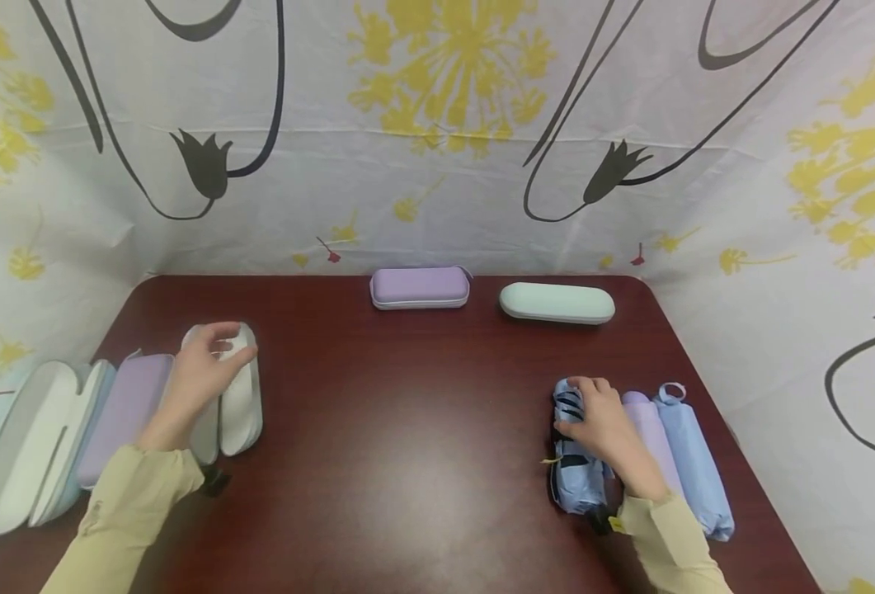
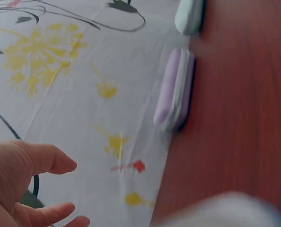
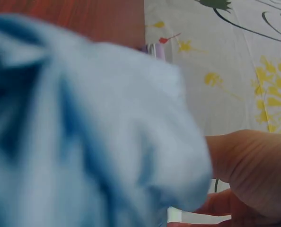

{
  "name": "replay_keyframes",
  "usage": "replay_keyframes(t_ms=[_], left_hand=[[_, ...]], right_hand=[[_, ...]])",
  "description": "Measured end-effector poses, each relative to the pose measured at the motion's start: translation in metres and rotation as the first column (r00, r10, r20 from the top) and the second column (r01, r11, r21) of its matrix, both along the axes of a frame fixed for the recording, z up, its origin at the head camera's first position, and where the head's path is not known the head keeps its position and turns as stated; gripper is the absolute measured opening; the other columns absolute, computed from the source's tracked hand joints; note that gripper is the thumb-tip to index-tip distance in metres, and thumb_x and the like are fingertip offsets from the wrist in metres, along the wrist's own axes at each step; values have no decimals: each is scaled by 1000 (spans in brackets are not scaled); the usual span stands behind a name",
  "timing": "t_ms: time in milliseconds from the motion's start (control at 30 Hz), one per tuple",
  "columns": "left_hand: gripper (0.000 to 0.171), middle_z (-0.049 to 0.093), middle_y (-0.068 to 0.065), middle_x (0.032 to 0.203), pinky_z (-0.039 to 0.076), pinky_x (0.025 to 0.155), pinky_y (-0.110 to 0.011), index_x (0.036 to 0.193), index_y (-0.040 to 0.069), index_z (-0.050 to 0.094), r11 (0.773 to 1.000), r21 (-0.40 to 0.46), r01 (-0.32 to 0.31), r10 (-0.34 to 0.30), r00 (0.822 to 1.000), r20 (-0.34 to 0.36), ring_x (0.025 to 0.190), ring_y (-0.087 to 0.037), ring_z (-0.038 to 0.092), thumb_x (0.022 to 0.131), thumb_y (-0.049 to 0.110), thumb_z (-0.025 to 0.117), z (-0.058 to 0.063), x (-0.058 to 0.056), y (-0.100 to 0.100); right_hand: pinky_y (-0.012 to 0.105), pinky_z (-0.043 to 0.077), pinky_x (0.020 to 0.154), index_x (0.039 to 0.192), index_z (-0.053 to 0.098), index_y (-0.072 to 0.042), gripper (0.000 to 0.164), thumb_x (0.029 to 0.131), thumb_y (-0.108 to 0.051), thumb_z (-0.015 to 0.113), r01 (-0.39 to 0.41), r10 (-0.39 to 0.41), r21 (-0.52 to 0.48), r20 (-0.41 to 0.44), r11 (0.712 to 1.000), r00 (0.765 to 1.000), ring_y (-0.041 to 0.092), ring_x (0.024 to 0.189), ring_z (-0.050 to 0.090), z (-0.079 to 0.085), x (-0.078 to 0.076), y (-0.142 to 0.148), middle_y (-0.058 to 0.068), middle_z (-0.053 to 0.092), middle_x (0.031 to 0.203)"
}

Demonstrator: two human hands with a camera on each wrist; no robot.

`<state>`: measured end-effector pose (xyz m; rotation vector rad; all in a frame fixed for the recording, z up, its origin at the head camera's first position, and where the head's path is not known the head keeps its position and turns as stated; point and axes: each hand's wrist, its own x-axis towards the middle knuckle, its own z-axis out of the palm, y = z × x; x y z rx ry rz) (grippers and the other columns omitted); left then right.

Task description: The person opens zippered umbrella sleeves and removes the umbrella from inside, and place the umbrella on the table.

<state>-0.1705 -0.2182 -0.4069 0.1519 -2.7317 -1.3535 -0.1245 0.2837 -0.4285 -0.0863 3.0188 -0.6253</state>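
On the left of the table, my left hand (image 1: 205, 363) hovers over an opened white glasses case (image 1: 241, 404). Its thumb and fingers are apart, with nothing between them in the left wrist view. My right hand (image 1: 600, 419) is over the upper part of a blue folding umbrella (image 1: 580, 478), whose cloth is loosely folded with dark gaps. The thumb lies toward the umbrella's left side, the fingers near its top end. In the right wrist view blurred blue cloth hides the fingertips.
Left of the left hand lie a lilac case (image 1: 129, 412) and a larger opened white case (image 1: 25, 450). A lilac case (image 1: 420, 287) and a mint case (image 1: 557, 303) stand at the back. Lilac (image 1: 656, 445) and blue (image 1: 693, 470) furled umbrellas lie at right.
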Motion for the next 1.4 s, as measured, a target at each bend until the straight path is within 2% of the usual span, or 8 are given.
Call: replay_keyframes(t_ms=[133,267,400,567,800,1067,1267,1400], left_hand=[[48,51,-23,125,41,76,-21,128,-3,47,995,96,25,-26,1000,4,110,-35,50,88,19,62,-4,-22,22],[48,53,-23,124,41,74,-16,128,-2,48,977,205,62,-60,998,-17,108,-32,53,87,17,64,-16,-50,46],[49,52,-24,125,43,75,-16,129,-2,48,935,341,97,-93,995,-27,108,-31,52,86,14,66,-30,-73,67],[49,51,-22,129,42,82,-20,130,-2,48,886,449,113,-112,993,-28,110,-27,50,86,12,65,-45,-93,84],[47,51,-19,130,41,91,-28,130,0,47,841,537,72,-89,996,5,108,-20,51,87,10,64,-59,-115,98],[50,49,-17,131,43,91,-30,134,-1,44,817,576,12,-73,994,83,113,-20,48,89,11,61,-70,-134,111],[50,49,-19,130,43,81,-24,134,-1,44,809,588,-8,-63,993,101,102,-14,50,88,10,61,-76,-144,122],[52,48,-18,132,43,84,-27,135,1,43,809,587,-26,-64,989,132,107,-20,50,87,11,62,-79,-150,129]], right_hand=[[59,38,87,128,44,8,62,79,-17,73,-13,12,-42,-21,999,1000,49,115,36,5,-19,-12,33,40,127],[57,38,89,129,44,7,61,80,-17,72,-80,75,-93,-54,992,996,45,115,39,8,-41,-27,30,42,126],[54,38,92,130,43,7,62,80,-16,72,-133,124,-123,-75,983,989,42,118,40,9,-57,-46,27,44,127],[51,38,94,133,41,6,65,80,-17,72,-162,148,-181,-89,970,985,38,119,41,8,-72,-69,24,44,129],[47,43,90,134,39,6,66,80,-14,72,-153,112,-288,-153,945,982,39,111,50,-4,-104,-86,26,45,128],[44,45,89,129,43,9,62,79,-11,73,-125,38,-424,-207,897,978,37,106,54,-20,-145,-99,27,52,119],[42,45,88,127,45,10,60,78,-11,72,-40,-49,-531,-151,846,987,36,103,56,-35,-169,-109,26,55,117],[40,46,88,129,45,7,59,80,-14,71,32,-99,-566,-88,824,991,34,103,57,-43,-178,-114,23,56,118]])
